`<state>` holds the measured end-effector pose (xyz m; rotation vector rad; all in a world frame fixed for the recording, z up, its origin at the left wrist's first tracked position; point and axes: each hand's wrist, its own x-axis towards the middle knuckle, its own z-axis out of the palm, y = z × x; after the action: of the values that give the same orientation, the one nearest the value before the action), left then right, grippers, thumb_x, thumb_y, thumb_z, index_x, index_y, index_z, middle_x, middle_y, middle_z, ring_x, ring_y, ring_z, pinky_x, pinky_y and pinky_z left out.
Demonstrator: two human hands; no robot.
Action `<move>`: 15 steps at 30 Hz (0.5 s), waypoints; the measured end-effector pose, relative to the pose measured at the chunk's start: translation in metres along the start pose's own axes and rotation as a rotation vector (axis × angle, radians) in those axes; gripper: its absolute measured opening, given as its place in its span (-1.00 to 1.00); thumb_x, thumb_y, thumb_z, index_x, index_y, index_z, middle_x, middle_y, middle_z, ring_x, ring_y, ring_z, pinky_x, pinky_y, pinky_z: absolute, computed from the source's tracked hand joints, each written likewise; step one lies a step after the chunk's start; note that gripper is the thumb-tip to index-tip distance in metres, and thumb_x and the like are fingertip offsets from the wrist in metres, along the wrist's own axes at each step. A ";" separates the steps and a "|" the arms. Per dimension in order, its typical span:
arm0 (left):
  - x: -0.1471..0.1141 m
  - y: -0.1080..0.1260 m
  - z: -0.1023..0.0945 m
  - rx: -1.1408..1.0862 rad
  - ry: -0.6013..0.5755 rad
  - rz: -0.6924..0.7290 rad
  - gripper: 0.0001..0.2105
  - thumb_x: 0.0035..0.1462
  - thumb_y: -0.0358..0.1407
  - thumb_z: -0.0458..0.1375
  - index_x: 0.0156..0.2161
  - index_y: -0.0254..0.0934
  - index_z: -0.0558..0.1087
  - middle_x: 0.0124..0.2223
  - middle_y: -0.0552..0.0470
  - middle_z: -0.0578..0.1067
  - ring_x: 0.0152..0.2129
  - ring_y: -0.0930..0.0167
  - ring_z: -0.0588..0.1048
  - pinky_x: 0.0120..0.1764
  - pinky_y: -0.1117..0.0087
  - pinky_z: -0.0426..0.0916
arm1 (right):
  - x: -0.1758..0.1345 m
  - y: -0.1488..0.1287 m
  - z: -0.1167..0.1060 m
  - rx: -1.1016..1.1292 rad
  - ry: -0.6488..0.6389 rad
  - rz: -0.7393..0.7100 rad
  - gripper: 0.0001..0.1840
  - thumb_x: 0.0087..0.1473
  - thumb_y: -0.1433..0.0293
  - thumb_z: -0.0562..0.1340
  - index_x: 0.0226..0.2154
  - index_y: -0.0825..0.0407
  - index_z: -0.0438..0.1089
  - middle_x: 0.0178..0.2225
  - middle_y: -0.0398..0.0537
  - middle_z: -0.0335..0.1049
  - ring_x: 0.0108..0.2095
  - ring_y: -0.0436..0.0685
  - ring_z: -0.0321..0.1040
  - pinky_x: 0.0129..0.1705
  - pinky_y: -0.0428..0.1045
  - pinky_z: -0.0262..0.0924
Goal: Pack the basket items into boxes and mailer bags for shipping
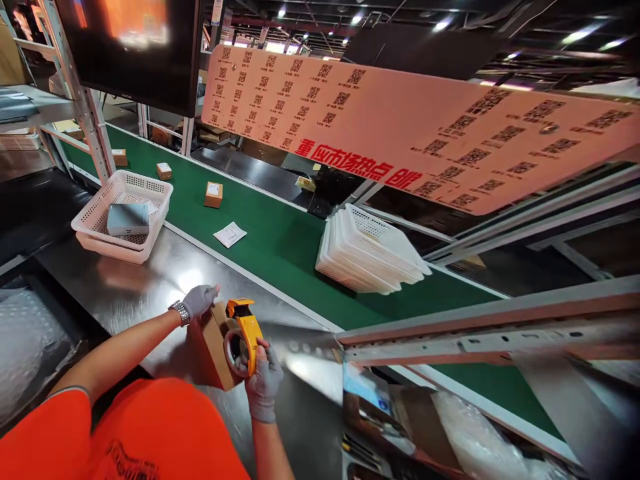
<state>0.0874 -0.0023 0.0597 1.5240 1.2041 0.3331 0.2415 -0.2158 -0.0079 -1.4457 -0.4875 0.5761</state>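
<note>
Orange sleeve (pixel 150 433) hides part of the box (pixel 216 343); left hand (pixel 199 300) presses it, right hand (pixel 264 381) grips tape dispenser (pixel 243 335).

box (pixel 216 343): mostly hidden by hands and tape dispenser (pixel 243 335) | sign (pixel 400 127) codes: too small | lower-right clutter: blurred

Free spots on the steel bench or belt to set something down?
Bare steel between the white basket and the left hand. Open belt between the paper slip and the basket stack. Crowded around the cardboard box and right hand holding the tape dispenser.
</note>
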 end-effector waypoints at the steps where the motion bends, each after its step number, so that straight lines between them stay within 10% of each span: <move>1: -0.002 0.004 0.003 -0.053 -0.104 -0.063 -0.39 0.54 0.20 0.07 -0.14 -0.34 0.66 -0.30 -0.10 0.67 -0.34 0.26 0.65 -0.16 0.25 0.55 | -0.001 0.001 0.000 0.020 -0.003 0.037 -0.28 0.05 -0.28 0.49 -0.15 0.03 0.61 -0.37 -0.10 0.62 -0.56 0.05 0.41 -0.51 -0.02 0.35; 5: -0.004 0.010 0.013 -0.291 -0.350 -0.257 -0.32 0.31 0.39 0.23 -0.43 -0.23 0.48 -0.53 0.04 0.49 -0.58 0.39 0.44 -0.41 0.32 0.40 | -0.005 0.005 -0.002 -0.027 -0.100 0.061 -0.32 0.03 -0.26 0.50 -0.20 0.01 0.66 -0.44 -0.07 0.63 -0.55 0.11 0.46 -0.47 0.02 0.42; 11: 0.006 -0.001 0.011 -0.238 -0.213 -0.117 -0.49 0.25 0.00 0.39 -0.57 -0.19 0.32 -0.60 0.16 0.32 -0.59 0.48 0.27 -0.46 0.40 0.20 | 0.002 -0.012 0.000 -0.161 -0.209 -0.054 -0.39 -0.02 -0.18 0.54 -0.21 0.00 0.75 -0.16 0.13 0.80 -0.16 0.30 0.71 -0.10 0.13 0.64; 15: 0.031 -0.011 -0.013 -0.069 -0.045 -0.040 -0.59 0.25 -0.11 0.34 -0.56 -0.23 0.41 -0.56 0.14 0.36 -0.56 0.47 0.31 -0.44 0.41 0.21 | -0.005 -0.039 -0.008 -0.173 -0.318 0.070 -0.29 -0.17 -0.11 0.66 -0.07 -0.02 0.74 -0.13 0.11 0.79 -0.22 0.29 0.70 -0.21 0.08 0.61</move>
<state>0.0863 0.0290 0.0431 1.4393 1.1746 0.3090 0.2455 -0.2266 0.0301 -1.5463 -0.7537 0.8433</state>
